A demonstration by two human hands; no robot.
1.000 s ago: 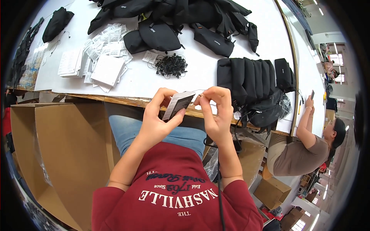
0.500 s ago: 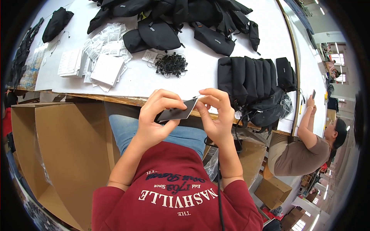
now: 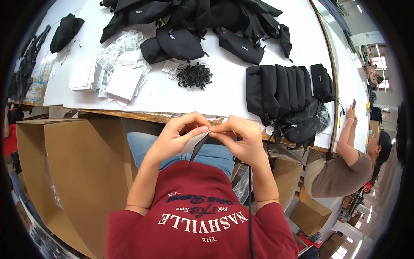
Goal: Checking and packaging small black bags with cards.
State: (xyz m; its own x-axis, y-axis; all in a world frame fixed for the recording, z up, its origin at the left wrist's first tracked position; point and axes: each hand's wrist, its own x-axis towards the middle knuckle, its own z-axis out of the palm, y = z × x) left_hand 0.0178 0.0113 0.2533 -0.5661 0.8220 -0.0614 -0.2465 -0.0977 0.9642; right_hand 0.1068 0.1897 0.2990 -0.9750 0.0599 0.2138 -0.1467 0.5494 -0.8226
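At the far left, a large brown cardboard box [image 3: 86, 177] stands open, its walls stiff and flat. Beyond it, a limp black fabric pouch [image 3: 65, 32] lies on the smooth white table [image 3: 164, 97], whose front edge is raw wood. To the right sit stacked flat white cards [image 3: 124, 82], with crisp square corners, and a loose spread of printed paper slips [image 3: 125, 45] behind them. Next comes a wiry tangle of thin black cords [image 3: 194, 76], with soft black bags [image 3: 207, 15] heaped beyond. Further right, plump black fabric pouches [image 3: 278, 90] stand in a close row. At the right side, a person [image 3: 343, 172] in a brown top holds a slim dark object.

Of the 2 bare hands in the middle, the left hand [image 3: 179, 136] has its fingers curled and its thumb pressed to them, pinching the folded card [image 3: 196, 144] along its upper edge. The card is thin and stiff, with 1 pale face and 1 dark face; it hangs tilted above the lap, just short of the table edge. The right hand [image 3: 241, 136] pinches the card's top corner between thumb and forefinger; how much they grip seems hidden behind the fingertips.
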